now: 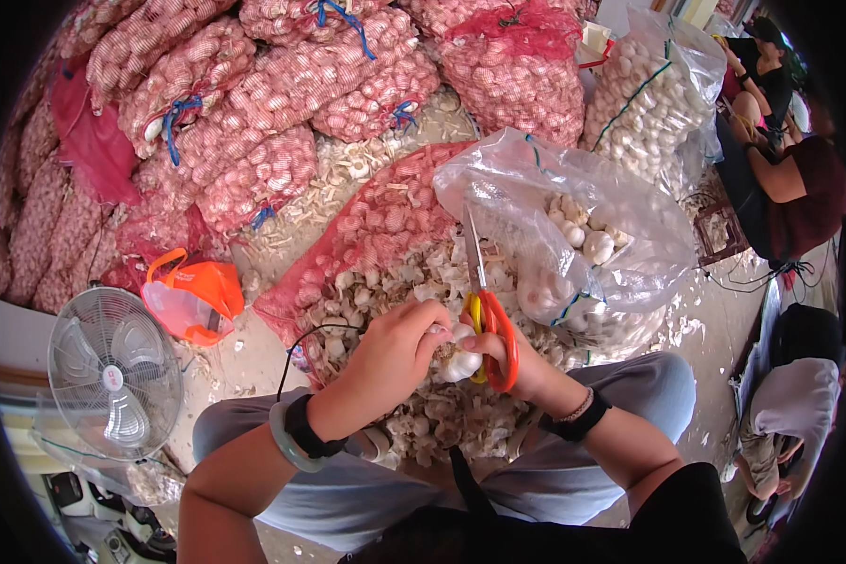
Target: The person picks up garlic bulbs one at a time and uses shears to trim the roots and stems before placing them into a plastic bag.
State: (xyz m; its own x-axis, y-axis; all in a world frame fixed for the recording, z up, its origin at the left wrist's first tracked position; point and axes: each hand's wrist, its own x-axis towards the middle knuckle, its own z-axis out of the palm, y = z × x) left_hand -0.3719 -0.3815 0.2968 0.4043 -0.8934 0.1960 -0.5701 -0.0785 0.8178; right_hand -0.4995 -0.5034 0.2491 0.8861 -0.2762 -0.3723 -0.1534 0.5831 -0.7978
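My left hand (399, 346) is closed, its fingertips pinching a white garlic bulb (459, 366) above my lap. Around a pair of scissors (500, 343) with orange and yellow handles, my right hand (534, 371) is closed; the thumb reaches toward the bulb. The metal blades point up and away from me, and the bulb sits beside the handles. Beneath both hands spreads a heap of loose garlic and papery skins (446, 414), spilling from a red mesh sack (385, 221). A clear plastic bag (620, 273) holding several cleaned bulbs lies just beyond my right hand.
Full mesh sacks of garlic (282, 94) are piled at the far left. An upright clear bag of bulbs (634, 113) stands far right. On my left are a round fan (114, 371) and an orange bag (202, 291). Other people (790, 188) sit at the right.
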